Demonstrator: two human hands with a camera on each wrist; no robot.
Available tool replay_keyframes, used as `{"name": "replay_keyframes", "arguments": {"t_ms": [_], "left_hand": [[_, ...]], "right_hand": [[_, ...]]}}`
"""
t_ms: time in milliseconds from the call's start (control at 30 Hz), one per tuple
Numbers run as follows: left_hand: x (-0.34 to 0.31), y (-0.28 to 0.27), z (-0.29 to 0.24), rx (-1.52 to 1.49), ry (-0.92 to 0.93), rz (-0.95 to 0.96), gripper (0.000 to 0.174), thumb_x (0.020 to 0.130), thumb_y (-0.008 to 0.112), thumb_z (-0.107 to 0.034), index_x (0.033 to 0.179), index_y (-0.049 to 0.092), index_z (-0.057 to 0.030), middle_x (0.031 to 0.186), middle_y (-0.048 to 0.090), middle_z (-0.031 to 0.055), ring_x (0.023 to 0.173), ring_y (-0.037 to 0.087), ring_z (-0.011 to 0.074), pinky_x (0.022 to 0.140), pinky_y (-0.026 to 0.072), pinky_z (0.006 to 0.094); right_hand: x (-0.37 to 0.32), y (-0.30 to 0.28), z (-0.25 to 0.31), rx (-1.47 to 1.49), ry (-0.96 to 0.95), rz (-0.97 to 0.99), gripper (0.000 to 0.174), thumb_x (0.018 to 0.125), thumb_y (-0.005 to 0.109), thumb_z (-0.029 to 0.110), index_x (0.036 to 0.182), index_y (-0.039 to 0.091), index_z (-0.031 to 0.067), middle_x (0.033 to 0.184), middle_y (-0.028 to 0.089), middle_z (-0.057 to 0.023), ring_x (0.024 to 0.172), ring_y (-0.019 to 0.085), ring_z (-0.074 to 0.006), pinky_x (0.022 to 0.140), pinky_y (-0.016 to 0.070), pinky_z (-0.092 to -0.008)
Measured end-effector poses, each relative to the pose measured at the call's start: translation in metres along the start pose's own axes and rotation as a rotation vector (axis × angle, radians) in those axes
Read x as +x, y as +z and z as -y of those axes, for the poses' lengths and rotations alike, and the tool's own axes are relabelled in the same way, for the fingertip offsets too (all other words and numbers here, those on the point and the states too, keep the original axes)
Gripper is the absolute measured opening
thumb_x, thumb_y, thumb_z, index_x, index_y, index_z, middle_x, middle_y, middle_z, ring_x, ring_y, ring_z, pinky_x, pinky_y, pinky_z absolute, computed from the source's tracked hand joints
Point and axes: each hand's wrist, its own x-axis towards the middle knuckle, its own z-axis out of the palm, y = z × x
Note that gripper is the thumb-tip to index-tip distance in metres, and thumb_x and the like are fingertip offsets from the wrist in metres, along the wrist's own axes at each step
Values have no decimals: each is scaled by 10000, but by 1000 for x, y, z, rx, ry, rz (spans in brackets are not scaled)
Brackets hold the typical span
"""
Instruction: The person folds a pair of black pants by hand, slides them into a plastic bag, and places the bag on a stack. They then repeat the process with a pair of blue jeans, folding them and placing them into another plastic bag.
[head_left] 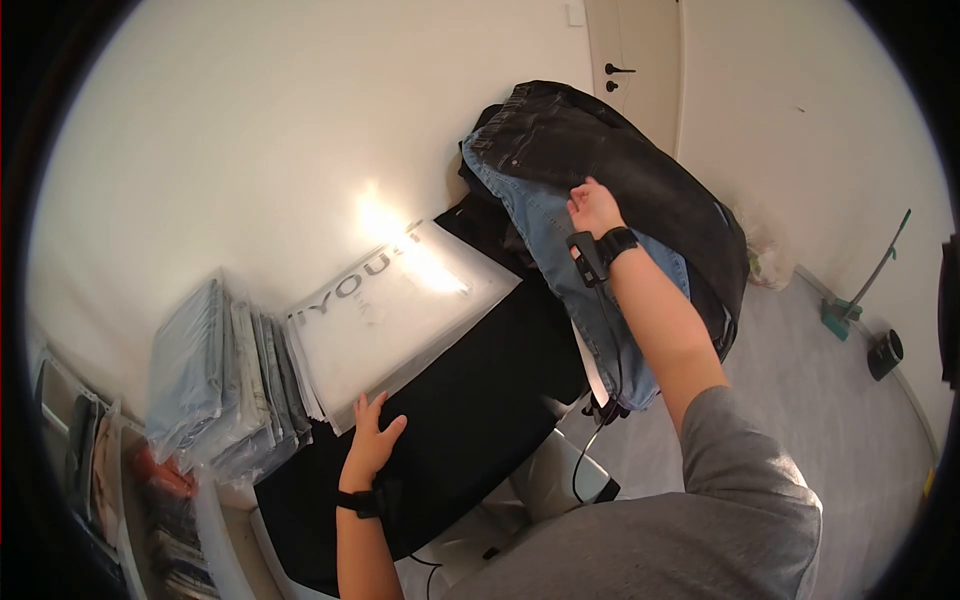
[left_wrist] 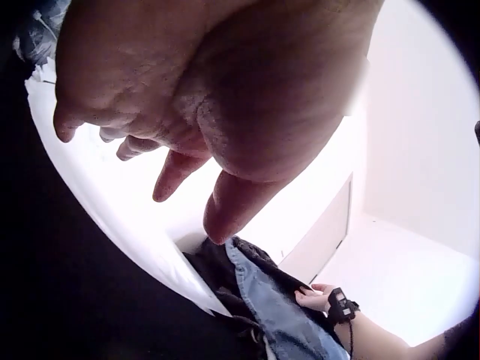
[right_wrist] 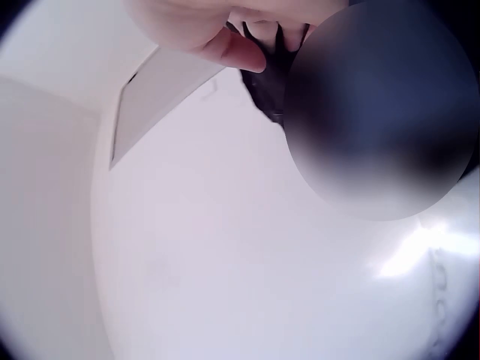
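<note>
My left hand (head_left: 371, 447) is held with fingers spread at the near edge of a stack of clear printed plastic bags (head_left: 350, 330). In the left wrist view the palm of that hand (left_wrist: 202, 97) fills the top, with nothing in its fingers. Farther right, my right hand (head_left: 597, 210) grips the edge of a pair of black jeans (head_left: 620, 150) on top of a pile. Blue jeans (head_left: 545, 220) lie beneath them. The right wrist view shows dark cloth between the thumb (right_wrist: 244, 54) and fingers; a blurred round shape covers part of that view.
A black-covered table (head_left: 480, 360) bears the bags and the pile. Bagged, folded clothes (head_left: 190, 360) stand stacked at the left, above shelves (head_left: 225, 520). A cable (head_left: 615, 350) hangs from the right wrist. A dustpan (head_left: 838, 316) and a dark bin (head_left: 885, 354) are on the floor.
</note>
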Motion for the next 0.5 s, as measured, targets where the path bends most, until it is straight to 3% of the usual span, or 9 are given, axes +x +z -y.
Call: {"name": "replay_keyframes", "arguments": {"t_ms": [133,200,267,400,500], "left_hand": [[-24,-8,-34,-42,148,-38,525,860,625,-229,1327,450,-66,1488,173,267,1404,141,359,1115,175,411],[-32,-6,-57,-117,162,-18,505,862,619,-214,1319,460,-67,1486,195,256,1397,177,343,1110,190,395],[-30,5,-73,-206,191,-1,486,865,613,-198,1310,469,-67,1483,217,244,1391,212,328,1106,206,379],[-20,38,-99,-312,331,142,499,864,615,-202,1320,458,-74,1487,243,203,1374,261,303,1090,244,376],[-12,69,-125,-407,333,324,576,866,620,-228,1373,385,-90,1481,281,149,1350,303,294,1061,294,404]], "right_hand": [[-20,21,47,-135,-411,272,603,765,461,-83,1357,397,12,1236,454,-133,1156,429,-180,900,351,-231],[-59,35,79,-159,-502,297,591,781,454,-87,1363,376,-12,1284,431,-168,1220,386,-209,950,334,-245],[-73,27,108,-194,-574,426,570,814,475,-42,1370,381,39,1305,436,-118,1162,400,-140,972,317,-239],[-174,30,145,-273,-674,702,572,817,481,-26,1372,344,-30,1304,463,-117,1187,427,-154,1037,298,-271],[-240,16,151,-386,-656,648,543,819,468,-44,1354,374,-47,1263,519,-132,1192,465,-181,1028,316,-264]]}}
